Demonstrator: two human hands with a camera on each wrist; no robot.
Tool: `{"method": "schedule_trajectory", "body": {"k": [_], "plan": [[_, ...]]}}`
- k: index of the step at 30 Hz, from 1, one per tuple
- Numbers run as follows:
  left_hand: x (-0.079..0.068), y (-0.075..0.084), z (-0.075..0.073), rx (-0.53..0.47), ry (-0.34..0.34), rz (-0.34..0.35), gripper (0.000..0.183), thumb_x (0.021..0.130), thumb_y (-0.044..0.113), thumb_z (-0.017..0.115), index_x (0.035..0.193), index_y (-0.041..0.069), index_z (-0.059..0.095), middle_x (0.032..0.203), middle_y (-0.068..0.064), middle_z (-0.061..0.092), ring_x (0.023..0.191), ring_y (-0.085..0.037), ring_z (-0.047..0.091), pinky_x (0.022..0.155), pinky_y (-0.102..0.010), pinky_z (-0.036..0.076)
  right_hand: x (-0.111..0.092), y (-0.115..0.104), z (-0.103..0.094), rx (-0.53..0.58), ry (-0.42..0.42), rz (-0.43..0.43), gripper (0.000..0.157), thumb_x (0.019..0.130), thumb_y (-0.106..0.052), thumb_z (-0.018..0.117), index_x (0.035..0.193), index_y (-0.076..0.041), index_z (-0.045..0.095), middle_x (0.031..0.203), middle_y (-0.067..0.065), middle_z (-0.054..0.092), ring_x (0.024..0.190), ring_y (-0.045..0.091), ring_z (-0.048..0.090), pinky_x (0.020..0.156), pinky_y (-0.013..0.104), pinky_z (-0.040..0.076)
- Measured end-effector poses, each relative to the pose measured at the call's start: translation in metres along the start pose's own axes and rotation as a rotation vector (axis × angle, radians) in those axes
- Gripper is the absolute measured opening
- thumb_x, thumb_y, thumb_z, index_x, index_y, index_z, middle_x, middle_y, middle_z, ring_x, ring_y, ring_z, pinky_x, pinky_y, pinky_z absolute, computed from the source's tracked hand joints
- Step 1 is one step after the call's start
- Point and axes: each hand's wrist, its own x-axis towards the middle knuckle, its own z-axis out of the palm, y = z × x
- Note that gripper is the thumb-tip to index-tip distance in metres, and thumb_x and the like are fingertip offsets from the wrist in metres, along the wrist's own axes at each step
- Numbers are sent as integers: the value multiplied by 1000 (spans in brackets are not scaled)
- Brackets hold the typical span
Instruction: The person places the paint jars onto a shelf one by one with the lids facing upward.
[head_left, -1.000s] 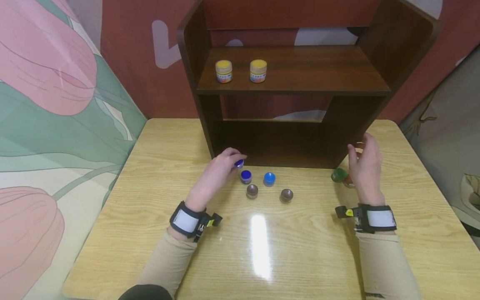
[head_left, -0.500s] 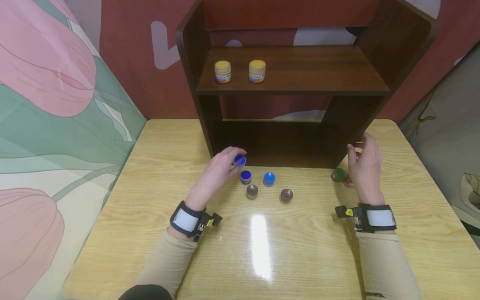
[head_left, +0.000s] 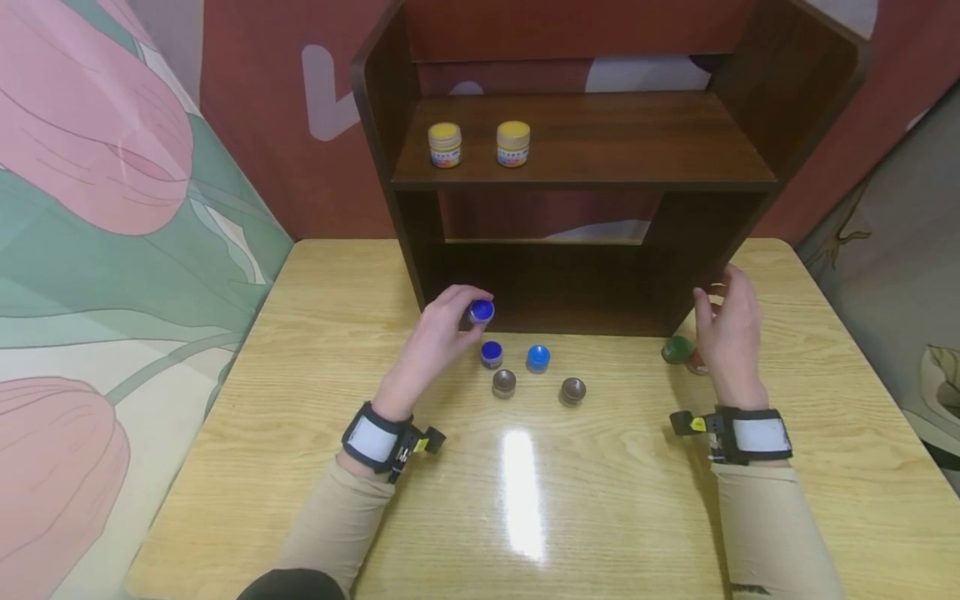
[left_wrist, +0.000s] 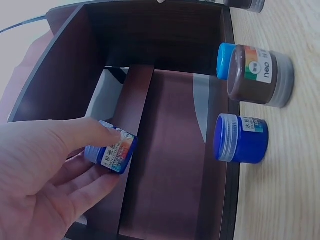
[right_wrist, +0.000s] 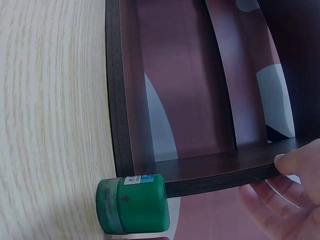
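Across the near bench (head_left: 600, 508), got two beige sleeves (head_left: 333, 517) (head_left: 772, 525). Bit farther, a brown jar (head_left: 573, 392) plus another brown jar (head_left: 504, 384) to its left. Then a light blue jar (head_left: 538, 359), with a dark blue jar (head_left: 491, 355) just left. Way over right, a red-brown jar (head_left: 697, 364) half hidden behind the right hand (head_left: 733, 333), green jar (head_left: 677, 351) beside it. Gripping the right side panel (head_left: 697, 258) of the shelf unit (head_left: 615, 137) with that one, thumb opposite bent fingers. As for the left hand (head_left: 442, 329), pinching a second dark blue jar (head_left: 481, 312) pretty snugly, up off the bench, before the lower left opening. Farthest back, two yellow jars (head_left: 445, 146) (head_left: 513, 144), upright on the upper board, left half.
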Motion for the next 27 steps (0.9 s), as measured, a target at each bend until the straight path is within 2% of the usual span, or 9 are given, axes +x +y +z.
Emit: {"method": "schedule_trajectory", "body": {"k": [4, 10, 20, 23, 27], "plan": [[0, -1, 0, -7, 13, 8, 39, 88, 6, 74, 126, 8, 64, 126, -11, 65, 119, -25, 63, 104, -38, 53, 0, 0, 1, 2, -8, 8, 43, 102, -17, 54, 141, -4, 47, 130, 21, 58, 116, 36, 59, 81, 24, 43], [-1, 0, 0, -5, 19, 13, 39, 89, 8, 74, 127, 9, 64, 127, -10, 65, 120, -24, 63, 105, -37, 52, 0, 2, 2, 13, 6, -1, 41, 101, -14, 55, 139, -1, 48, 129, 23, 58, 114, 37, 60, 79, 18, 40], [-1, 1, -1, -8, 16, 18, 40, 89, 10, 74, 128, 10, 64, 128, -9, 65, 120, -24, 63, 104, -36, 53, -1, 3, 1, -4, -7, 0, 42, 102, -14, 53, 141, -3, 45, 131, 23, 57, 117, 38, 59, 88, 41, 52], [-1, 2, -1, -19, 20, 26, 41, 89, 12, 74, 128, 11, 64, 128, -8, 65, 119, -22, 64, 102, -35, 54, -1, 3, 1, 3, -12, 6, 42, 102, -14, 53, 142, -3, 45, 132, 24, 56, 118, 39, 58, 90, 55, 52], [-1, 6, -4, -44, 31, 31, 44, 89, 13, 75, 130, 12, 63, 128, -7, 65, 114, -20, 65, 96, -31, 57, 0, 1, 1, -3, -11, 8, 42, 102, -15, 53, 142, -4, 45, 133, 23, 56, 118, 38, 58, 90, 55, 52]]}}
